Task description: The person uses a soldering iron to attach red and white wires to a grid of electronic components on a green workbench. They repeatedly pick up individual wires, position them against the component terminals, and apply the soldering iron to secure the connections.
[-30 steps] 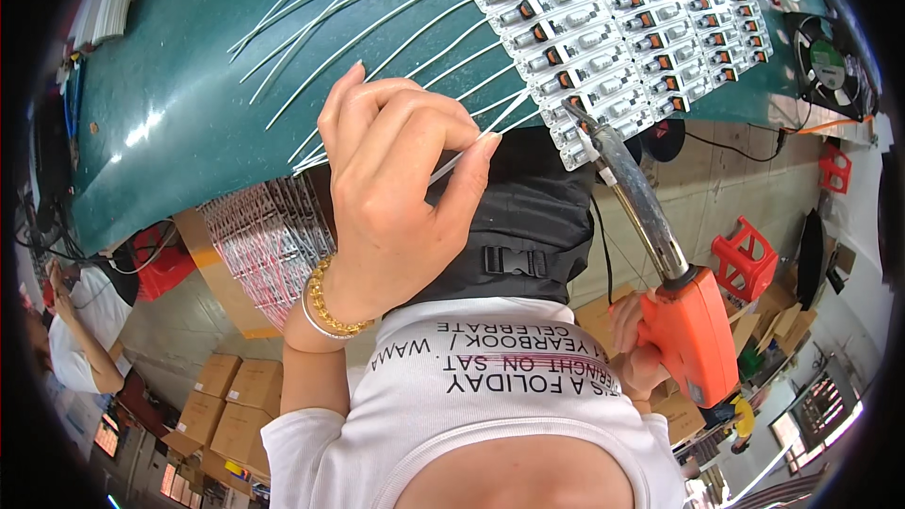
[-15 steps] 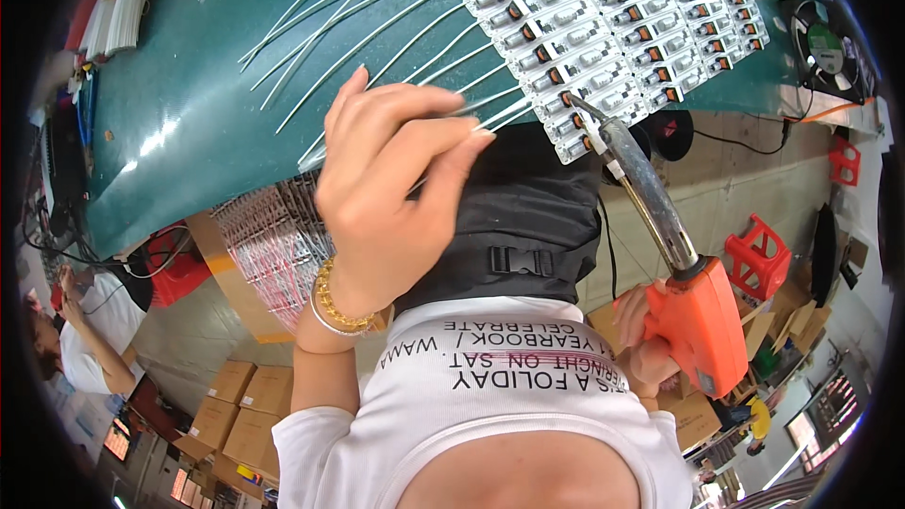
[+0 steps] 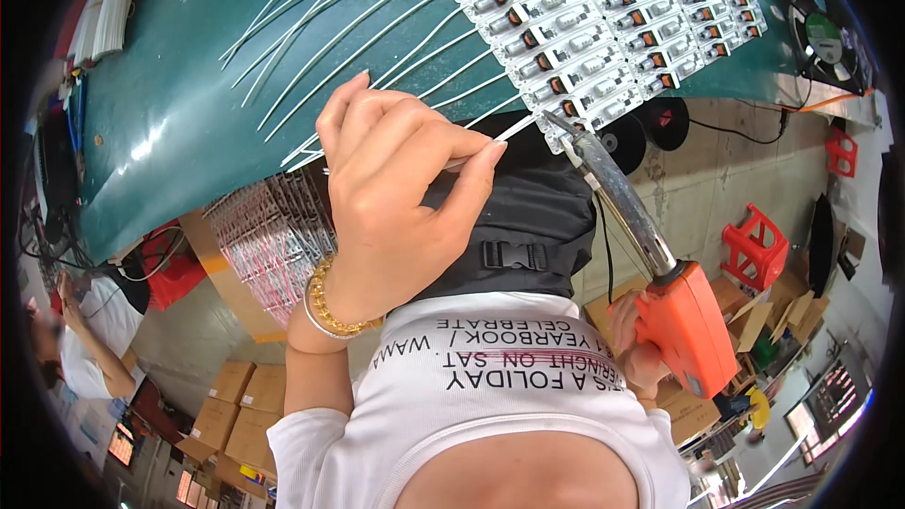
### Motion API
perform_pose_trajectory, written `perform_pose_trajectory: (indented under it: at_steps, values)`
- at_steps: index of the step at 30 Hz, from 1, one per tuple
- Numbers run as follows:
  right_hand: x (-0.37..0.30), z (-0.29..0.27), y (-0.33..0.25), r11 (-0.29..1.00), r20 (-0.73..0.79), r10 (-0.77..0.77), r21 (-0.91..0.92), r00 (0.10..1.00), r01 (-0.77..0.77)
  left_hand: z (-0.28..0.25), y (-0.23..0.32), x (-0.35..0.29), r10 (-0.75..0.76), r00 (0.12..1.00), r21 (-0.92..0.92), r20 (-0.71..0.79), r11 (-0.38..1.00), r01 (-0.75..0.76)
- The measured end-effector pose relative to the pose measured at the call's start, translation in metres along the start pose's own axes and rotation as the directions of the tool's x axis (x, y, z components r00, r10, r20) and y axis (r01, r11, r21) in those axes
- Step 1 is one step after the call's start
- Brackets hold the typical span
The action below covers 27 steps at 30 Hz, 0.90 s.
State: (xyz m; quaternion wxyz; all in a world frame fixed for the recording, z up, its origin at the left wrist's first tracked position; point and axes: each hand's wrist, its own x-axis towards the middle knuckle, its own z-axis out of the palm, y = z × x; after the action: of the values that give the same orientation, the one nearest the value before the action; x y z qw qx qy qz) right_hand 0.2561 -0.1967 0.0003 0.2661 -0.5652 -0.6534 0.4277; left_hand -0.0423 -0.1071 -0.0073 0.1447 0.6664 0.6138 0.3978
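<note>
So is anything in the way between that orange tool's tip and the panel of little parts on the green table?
Nothing visible: the orange tool, held in the right hand, already has its metal tip at the panel's near edge. The left hand pinches a white wire beside it.

A glossy green worktop (image 3: 179, 123) catches bright overhead light. Below it lies a pale concrete floor (image 3: 726, 179) with a red plastic stool (image 3: 754, 245), and what look like stacked cardboard boxes (image 3: 231, 415) at left.

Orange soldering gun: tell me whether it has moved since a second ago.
Cannot tell for sure: the head camera itself shifts. The orange soldering gun keeps its tip at the component sheet edge, held by the right hand.
</note>
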Motion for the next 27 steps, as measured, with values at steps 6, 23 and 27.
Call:
perform_pose_trajectory:
  at_steps: [6,23,27]
  values:
    - [-0.021,-0.004,0.021,0.983,-0.090,-0.019,-0.184,0.996,0.002,0.002,0.001,-0.004,0.006,0.999,0.040,-0.031,0.999,-0.005]
    - [-0.018,-0.005,0.021,1.000,-0.127,-0.019,0.010,0.992,0.021,0.002,-0.002,-0.006,-0.005,0.999,-0.029,-0.052,1.000,0.003]
    - [-0.020,-0.006,0.020,0.999,-0.153,0.003,-0.039,0.988,-0.009,0.001,0.005,-0.007,0.001,0.999,0.043,0.034,0.999,-0.003]
